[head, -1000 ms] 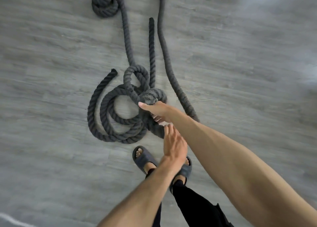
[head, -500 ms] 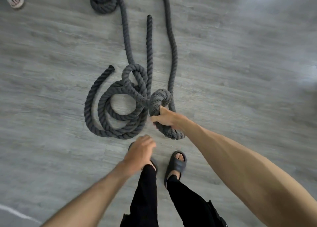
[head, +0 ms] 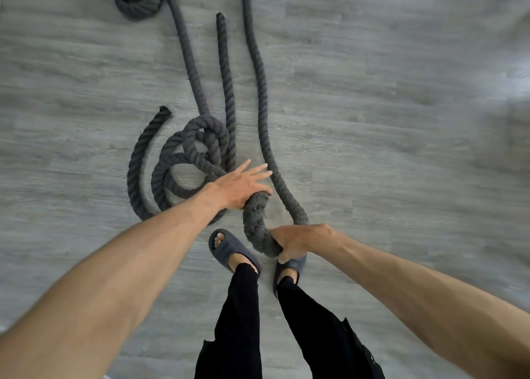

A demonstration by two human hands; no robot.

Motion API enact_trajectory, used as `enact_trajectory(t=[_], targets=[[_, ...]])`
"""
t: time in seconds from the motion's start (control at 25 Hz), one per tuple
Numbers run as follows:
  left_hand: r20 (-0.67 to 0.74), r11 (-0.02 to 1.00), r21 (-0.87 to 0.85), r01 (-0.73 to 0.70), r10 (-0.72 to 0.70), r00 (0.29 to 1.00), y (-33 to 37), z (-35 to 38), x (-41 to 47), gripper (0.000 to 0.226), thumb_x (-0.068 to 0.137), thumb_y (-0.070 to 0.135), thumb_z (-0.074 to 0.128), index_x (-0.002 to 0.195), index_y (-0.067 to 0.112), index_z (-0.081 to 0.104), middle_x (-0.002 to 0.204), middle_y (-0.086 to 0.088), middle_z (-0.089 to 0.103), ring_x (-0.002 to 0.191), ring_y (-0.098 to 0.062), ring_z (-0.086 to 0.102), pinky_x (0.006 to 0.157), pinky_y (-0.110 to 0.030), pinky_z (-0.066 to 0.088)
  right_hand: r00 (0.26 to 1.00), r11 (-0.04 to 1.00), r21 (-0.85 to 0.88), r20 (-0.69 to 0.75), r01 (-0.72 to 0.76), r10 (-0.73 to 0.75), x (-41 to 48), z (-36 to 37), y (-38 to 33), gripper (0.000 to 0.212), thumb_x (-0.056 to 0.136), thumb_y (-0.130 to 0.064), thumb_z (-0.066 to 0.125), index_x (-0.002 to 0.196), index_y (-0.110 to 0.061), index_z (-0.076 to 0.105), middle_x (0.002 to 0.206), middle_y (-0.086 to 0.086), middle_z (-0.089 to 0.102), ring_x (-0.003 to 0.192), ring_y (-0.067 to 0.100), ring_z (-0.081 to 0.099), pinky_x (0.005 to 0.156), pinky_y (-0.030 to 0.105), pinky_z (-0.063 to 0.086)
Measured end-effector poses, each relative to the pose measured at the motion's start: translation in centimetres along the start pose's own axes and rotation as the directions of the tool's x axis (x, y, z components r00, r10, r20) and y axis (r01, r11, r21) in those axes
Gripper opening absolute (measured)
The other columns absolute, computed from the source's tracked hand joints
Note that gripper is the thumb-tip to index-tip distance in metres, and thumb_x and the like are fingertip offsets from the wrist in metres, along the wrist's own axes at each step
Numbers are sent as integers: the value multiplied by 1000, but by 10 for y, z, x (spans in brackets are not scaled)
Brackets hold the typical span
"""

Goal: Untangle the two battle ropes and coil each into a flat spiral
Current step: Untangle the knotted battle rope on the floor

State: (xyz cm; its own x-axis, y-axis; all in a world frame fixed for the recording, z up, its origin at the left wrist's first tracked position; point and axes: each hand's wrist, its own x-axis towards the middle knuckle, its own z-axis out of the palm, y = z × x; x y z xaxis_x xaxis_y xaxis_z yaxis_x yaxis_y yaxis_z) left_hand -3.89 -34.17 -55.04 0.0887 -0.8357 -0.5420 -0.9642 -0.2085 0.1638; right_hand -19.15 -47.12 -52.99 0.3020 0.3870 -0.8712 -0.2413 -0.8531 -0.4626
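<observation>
Ropes all over the grey plank floor [head: 401,120] from where I'm watching. Right hand [head: 301,242] is clamped tight round the bottom of a thick U-shaped bend of rope [head: 253,224], just above the right slipper [head: 288,267]. Left hand [head: 241,186] rests on the top end of that same bend with fingers [head: 259,170] spread wide and flat, thumb tucked against it, so not really a grip. Loose tangle of loops [head: 186,160] lies on the floor just left of the hands, one frayed end [head: 163,112] curling out. Another small pile [head: 137,0] sits at the top edge, with long strands running down from there
</observation>
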Motion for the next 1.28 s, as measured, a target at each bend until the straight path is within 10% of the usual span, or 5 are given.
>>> enact_trajectory(t=[0.36,0.48,0.68,1.12,1.28], targets=[[-245,1000,23,-1,6,969,52,8,-37,49,73,26,74,117,24,53,99,1,57,91,-23,60,94,-44,40,995,988,139,84,-67,56,3,10,-2,42,84,-2,61,126,-9,56,115,9,65,105,27,62,77,32,51],[-327,997,49,67,-48,944,87,21,-75,44,70,13,71,110,21,55,97,-3,56,86,-26,54,77,-42,37,999,494,868,-41,40,-9,8,20,-12,21,80,6,55,92,-9,60,92,10,63,93,24,58,89,37,50],[-401,992,6,125,-112,909,122,61,-160,36,78,1,48,110,16,54,105,-8,52,93,-29,48,80,-43,38,997,-123,991,-41,48,60,41,54,-49,48,108,-35,36,135,3,48,115,19,65,101,34,65,91,51,53],[-468,831,-460,312,-525,711,185,198,-336,44,91,-4,52,134,7,51,149,-25,33,134,-36,39,113,-45,36,985,417,904,-145,92,98,77,154,-218,32,101,-13,61,124,7,53,125,31,63,95,33,66,69,39,63],[-389,759,-404,511,-648,654,143,215,-364,66,79,-5,68,139,10,44,146,-25,36,134,-39,40,113,-48,36,973,962,272,-218,-10,71,66,206,-252,43,100,-27,59,131,-4,38,122,14,60,104,31,63,88,44,56]])
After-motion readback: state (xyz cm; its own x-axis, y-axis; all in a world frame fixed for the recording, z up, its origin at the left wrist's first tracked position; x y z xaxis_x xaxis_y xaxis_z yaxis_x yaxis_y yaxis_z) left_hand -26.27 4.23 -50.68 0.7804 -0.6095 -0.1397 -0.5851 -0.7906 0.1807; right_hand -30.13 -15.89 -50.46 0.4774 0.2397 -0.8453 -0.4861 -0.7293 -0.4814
